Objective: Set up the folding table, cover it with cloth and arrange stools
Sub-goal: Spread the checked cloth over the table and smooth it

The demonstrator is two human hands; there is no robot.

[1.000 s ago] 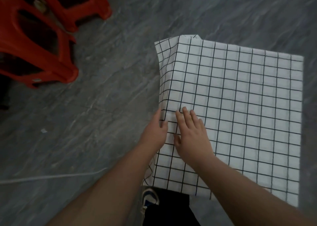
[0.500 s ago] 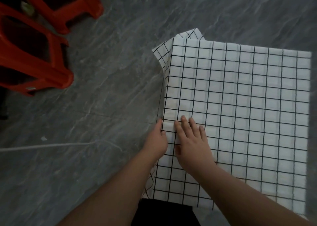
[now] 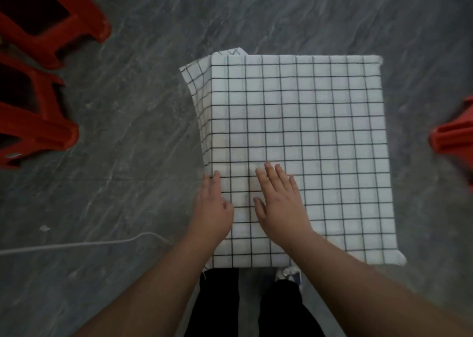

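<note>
Grey floor (image 3: 128,119); cloth (image 3: 294,131) hides the table.

Dim, flat indoor light; no clear source, no hard shadows. Whole frame soft, slightly blurred and grainy. White checked cloth (image 3: 294,131) brightest area, no glare, grid lines still readable. Grey floor (image 3: 115,119) murky, veining smeared. Red stools (image 3: 33,126) at left edge blurred, dark in hollows. Wide-angle bend: cloth edges splay outward, forearms stretched at bottom corners.
</note>
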